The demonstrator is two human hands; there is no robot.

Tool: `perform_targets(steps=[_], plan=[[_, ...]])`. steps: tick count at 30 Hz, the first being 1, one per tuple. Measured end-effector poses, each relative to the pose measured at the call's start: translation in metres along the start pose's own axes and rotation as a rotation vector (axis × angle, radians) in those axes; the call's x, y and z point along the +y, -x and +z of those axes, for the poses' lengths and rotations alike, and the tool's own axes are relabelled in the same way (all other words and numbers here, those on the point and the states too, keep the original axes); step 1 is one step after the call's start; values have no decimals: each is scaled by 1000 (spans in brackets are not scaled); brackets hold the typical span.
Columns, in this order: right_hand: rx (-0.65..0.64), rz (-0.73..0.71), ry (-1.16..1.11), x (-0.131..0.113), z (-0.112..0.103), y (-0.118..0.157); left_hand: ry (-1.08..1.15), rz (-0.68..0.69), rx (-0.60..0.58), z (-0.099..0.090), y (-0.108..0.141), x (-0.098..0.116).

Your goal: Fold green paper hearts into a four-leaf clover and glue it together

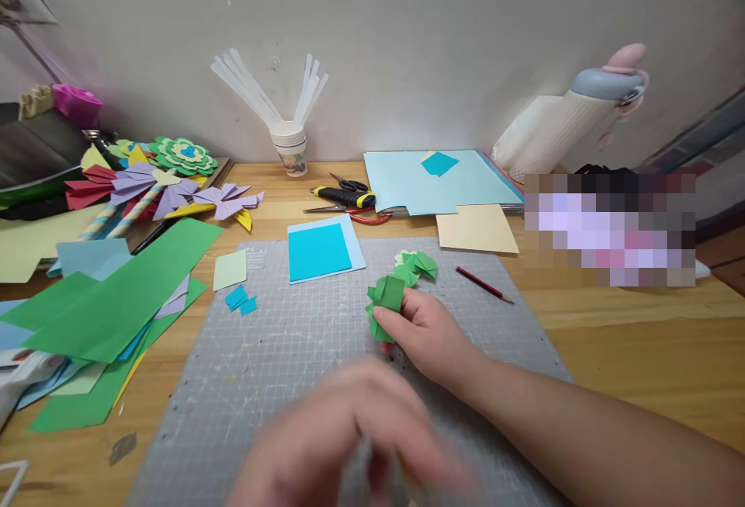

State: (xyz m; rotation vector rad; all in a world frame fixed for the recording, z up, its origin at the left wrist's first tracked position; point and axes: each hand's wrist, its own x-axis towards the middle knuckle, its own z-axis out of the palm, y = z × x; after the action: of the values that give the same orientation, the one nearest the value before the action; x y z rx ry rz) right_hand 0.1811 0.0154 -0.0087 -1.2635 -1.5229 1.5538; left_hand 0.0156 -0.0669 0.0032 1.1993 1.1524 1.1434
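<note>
My right hand (427, 328) pinches a folded green paper piece (386, 305) above the grey cutting mat (279, 398), thumb on top. Just behind it lie more folded green paper pieces (420, 265), one of them paler. In the foreground my left hand (349, 437) is bent and smeared by motion, so whether its fingers hold anything does not show. A blue paper square (320, 252) on a paler sheet is farther back on the mat. Small blue scraps (240, 300) and a pale green square (230, 271) are to its left.
At left are green paper strips (128, 297) and paper flowers (151, 189). A paper cup (291, 151) with white strips, black scissors (349, 182) and a yellow-black cutter (343, 196) stand or lie behind. A pencil (484, 285) is right, with a bottle (573, 119) by the wall.
</note>
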Motion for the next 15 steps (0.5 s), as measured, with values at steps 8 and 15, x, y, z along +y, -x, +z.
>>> perform_targets(steps=[8,15], plan=[[13,38,-179,-2,1,-1,27,-243,111,4,-71,6],[-13,27,-202,-1,2,-2,-86,-217,2,3,-69,1]])
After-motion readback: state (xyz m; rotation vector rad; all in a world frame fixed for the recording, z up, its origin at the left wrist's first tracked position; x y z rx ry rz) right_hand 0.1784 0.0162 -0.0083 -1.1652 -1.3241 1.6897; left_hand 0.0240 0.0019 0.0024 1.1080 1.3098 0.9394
